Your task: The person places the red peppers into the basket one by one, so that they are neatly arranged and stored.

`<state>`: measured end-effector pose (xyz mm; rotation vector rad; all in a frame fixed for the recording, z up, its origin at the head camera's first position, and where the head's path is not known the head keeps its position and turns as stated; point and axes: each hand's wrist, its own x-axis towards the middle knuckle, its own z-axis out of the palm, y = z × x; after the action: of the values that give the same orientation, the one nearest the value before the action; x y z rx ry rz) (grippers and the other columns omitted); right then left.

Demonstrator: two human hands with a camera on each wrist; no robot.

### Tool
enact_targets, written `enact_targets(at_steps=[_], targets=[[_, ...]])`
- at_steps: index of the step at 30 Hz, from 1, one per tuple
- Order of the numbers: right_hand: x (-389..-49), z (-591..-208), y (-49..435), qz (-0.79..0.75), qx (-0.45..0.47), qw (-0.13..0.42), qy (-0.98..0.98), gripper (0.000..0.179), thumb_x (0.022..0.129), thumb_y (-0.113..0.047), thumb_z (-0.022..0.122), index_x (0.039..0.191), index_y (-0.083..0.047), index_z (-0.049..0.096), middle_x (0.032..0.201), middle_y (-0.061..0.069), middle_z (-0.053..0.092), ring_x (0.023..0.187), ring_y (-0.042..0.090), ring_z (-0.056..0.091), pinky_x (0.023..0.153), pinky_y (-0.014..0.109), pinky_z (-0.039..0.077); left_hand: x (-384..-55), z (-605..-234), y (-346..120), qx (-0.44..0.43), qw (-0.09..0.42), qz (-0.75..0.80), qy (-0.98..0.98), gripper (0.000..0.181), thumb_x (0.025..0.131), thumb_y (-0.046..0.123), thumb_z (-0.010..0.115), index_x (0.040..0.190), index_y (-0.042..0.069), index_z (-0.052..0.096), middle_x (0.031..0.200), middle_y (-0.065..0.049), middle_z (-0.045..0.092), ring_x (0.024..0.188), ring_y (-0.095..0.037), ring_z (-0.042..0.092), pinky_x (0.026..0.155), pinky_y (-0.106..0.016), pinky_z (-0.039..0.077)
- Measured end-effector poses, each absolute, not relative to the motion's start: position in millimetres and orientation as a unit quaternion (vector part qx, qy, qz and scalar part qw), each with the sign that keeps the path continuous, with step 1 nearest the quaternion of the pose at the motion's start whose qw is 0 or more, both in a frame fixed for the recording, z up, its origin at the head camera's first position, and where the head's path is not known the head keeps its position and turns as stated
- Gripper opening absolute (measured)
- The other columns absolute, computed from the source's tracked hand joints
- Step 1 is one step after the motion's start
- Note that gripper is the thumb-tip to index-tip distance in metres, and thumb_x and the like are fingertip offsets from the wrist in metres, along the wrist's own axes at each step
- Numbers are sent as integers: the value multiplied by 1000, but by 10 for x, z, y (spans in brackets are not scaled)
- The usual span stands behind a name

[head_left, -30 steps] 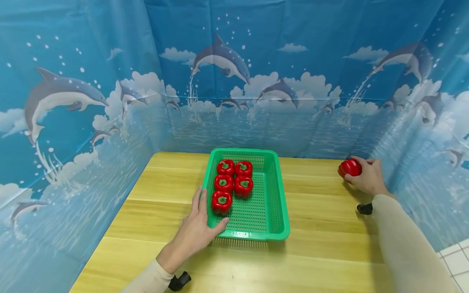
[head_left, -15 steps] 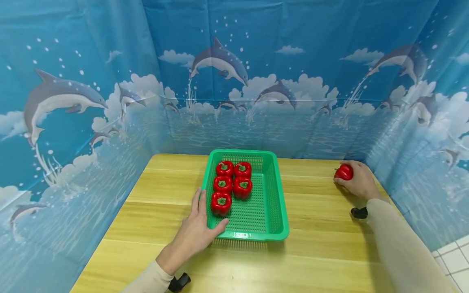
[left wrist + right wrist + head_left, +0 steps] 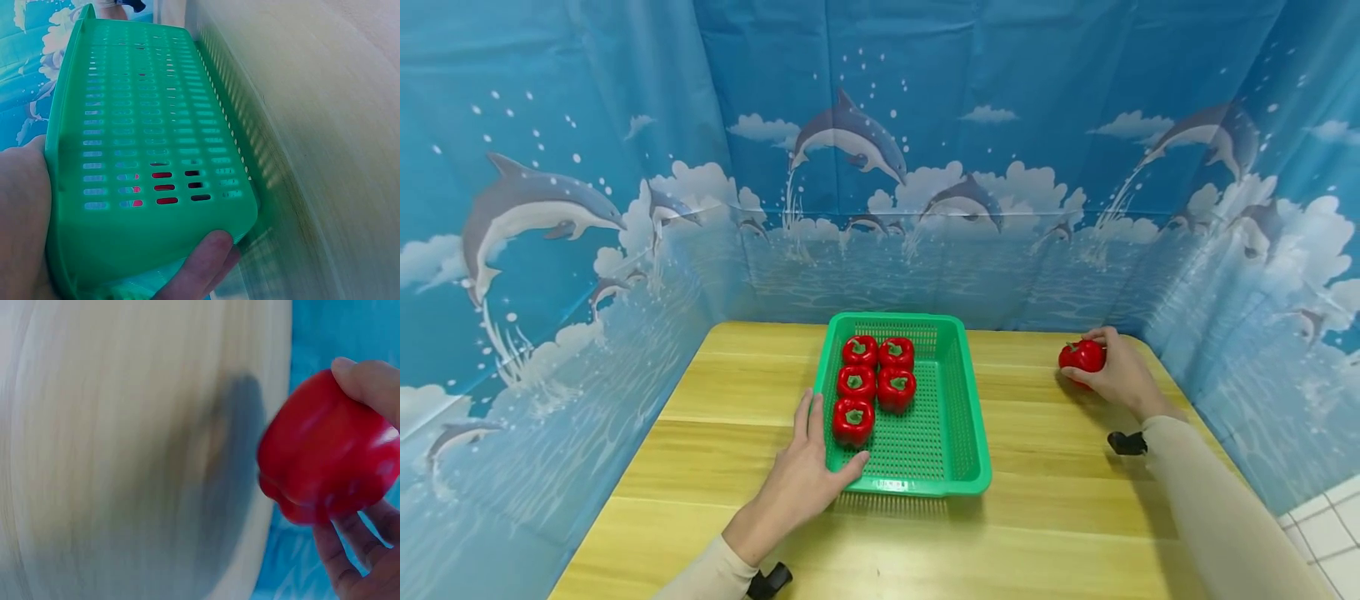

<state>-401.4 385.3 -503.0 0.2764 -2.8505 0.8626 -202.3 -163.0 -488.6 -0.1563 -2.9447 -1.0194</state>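
A red bell pepper point(image 3: 1082, 356) with a green stem is gripped by my right hand point(image 3: 1122, 372) at the table's far right. In the right wrist view the pepper point(image 3: 331, 453) is held between thumb and fingers, above its shadow on the table. My left hand point(image 3: 803, 467) rests at the near left corner of a green plastic basket point(image 3: 977, 417), its fingers fairly straight along the side and the thumb by the front rim. Several red bell peppers point(image 3: 854, 422) stand stem up in the basket's left part. The left wrist view shows fingertips point(image 3: 215, 247) touching the basket's outer wall.
The wooden table point(image 3: 700, 467) carries the basket at its middle. A blue curtain point(image 3: 925, 267) with dolphins closes off the back and both sides. White floor tiles point(image 3: 1326, 533) show at the lower right.
My right hand has moved left with the bell pepper, which is now turned so its stem shows. The left hand and the basket have stayed in place.
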Motion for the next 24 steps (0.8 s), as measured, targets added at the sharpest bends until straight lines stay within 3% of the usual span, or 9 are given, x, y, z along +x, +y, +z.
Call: enact_targets(at_steps=[9,18,24], targets=[[-3856,-4846,3573,299,113,77,-944,87,106,-45,88,156,9,43,152,42,56,126,60,66,99,72,66,-2025,-4892,-1622,-51,9,-327,-944,126,107,73,71,188,3,5,198,-16,-1,54,-13,55,53,-32,47],[-3671,-4696,3261,299,154,73,-939,94,105,-37,91,173,2,41,157,37,62,126,54,71,95,64,70,-2010,-4900,-1619,-51,8,-327,-944,125,107,72,72,188,3,6,198,-16,-1,53,-14,54,51,-32,46],[-3542,-4561,3025,298,179,77,-935,87,106,-39,89,172,1,48,162,33,60,129,52,71,99,66,68,-2014,-4887,-1619,-51,11,-321,-946,125,107,72,72,187,3,6,198,-16,-1,53,-14,54,50,-30,46]])
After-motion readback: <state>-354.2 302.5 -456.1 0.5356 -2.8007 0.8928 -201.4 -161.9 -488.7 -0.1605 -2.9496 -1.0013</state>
